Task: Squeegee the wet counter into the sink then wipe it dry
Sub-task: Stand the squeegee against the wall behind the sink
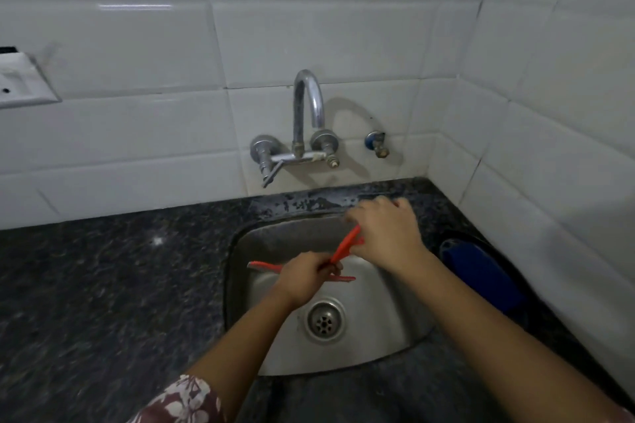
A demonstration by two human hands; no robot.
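A red squeegee (pixel 347 244) hangs over the steel sink (pixel 388 326), its blade (pixel 261 265) lying roughly level and its handle slanting up to the right. My left hand (pixel 304 276) grips it where the handle meets the blade. My right hand (pixel 386 230) is wrapped round the upper end of the handle, above the sink's far rim. The dark speckled counter (pixel 113 285) surrounds the sink. A wet, shiny patch (pixel 302 204) lies on the strip between the sink and the wall. A blue cloth (pixel 481 271) rests on the counter to the right of the sink.
A chrome wall tap (pixel 307 113) arches over the sink's back edge, with a small blue valve (pixel 376 142) to its right. White tiled walls close in the back and right sides. A white socket plate (pixel 20 82) is on the wall at far left. The drain (pixel 324 321) sits mid-basin.
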